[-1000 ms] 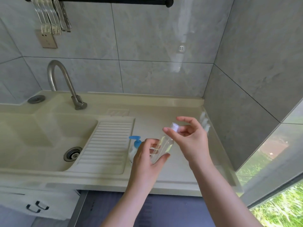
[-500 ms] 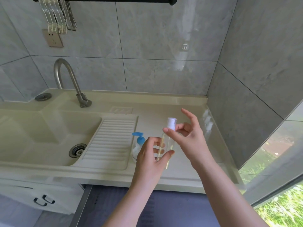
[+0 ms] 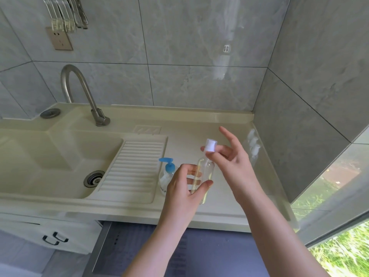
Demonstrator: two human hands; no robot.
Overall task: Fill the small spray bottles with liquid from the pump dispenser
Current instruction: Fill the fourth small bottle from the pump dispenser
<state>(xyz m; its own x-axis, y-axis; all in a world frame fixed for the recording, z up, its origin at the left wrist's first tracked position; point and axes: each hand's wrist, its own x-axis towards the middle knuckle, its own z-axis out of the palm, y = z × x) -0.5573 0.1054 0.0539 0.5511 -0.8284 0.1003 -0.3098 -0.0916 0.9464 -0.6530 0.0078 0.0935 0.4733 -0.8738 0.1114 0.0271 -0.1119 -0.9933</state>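
There, above the cream moulded counter (image 3: 219,212), the left hand (image 3: 179,188) curled its fingers and thumb round a small clear plastic spray bottle (image 3: 203,176), its grip closed on the body, which stood nearly upright with a little yellowish liquid at the bottom. The right hand (image 3: 233,166) pinched the bottle's white spray cap (image 3: 210,145) between thumb and a finger, the other fingers spread. Just left of the bottle, a clear pump dispenser with a blue head (image 3: 166,176) stood on the counter beside the ribbed draining board (image 3: 133,168). Right of the bottle, against the grey tiled wall, stood more small clear bottles (image 3: 253,144), too blurred to count.
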